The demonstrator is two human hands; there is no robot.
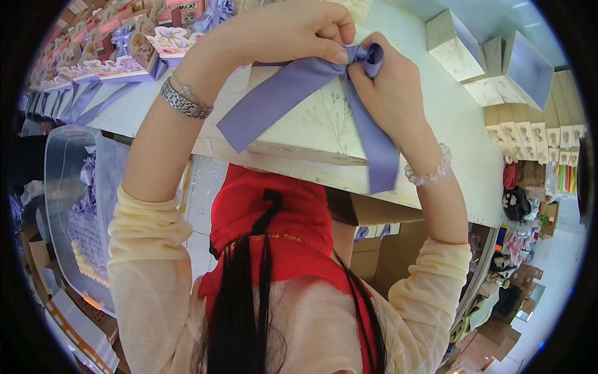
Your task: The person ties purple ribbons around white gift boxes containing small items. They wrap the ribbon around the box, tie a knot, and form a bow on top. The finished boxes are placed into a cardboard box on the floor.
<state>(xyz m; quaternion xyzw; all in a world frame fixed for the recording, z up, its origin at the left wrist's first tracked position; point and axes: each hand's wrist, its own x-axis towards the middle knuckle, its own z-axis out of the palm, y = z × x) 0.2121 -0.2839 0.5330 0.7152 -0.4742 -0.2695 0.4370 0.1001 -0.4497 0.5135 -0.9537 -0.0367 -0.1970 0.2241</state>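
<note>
A purple satin ribbon (pixel 285 96) is looped and knotted above a cream gift box (pixel 327 117) printed with fine plant sprigs, at the table's near edge. My left hand (pixel 317 35), a metal watch on its wrist, pinches the ribbon at the left side of the knot between thumb and fingers. On the other side, my right hand (pixel 390 82) grips the knot beside a small loop; a bead bracelet is on that wrist. One wide ribbon tail slants down to the left, the other hangs over the box's front edge. The fingertips of my right hand are partly hidden behind the loop.
Decorated gift boxes with purple ribbons (pixel 117 65) crowd the table's left. Open cream boxes (pixel 528 70) stand at the upper right, near rows of stacked boxes (pixel 537 126). A clear plastic bin (pixel 70 187) with purple material is at the left; an open cardboard box (pixel 397 243) sits under the table.
</note>
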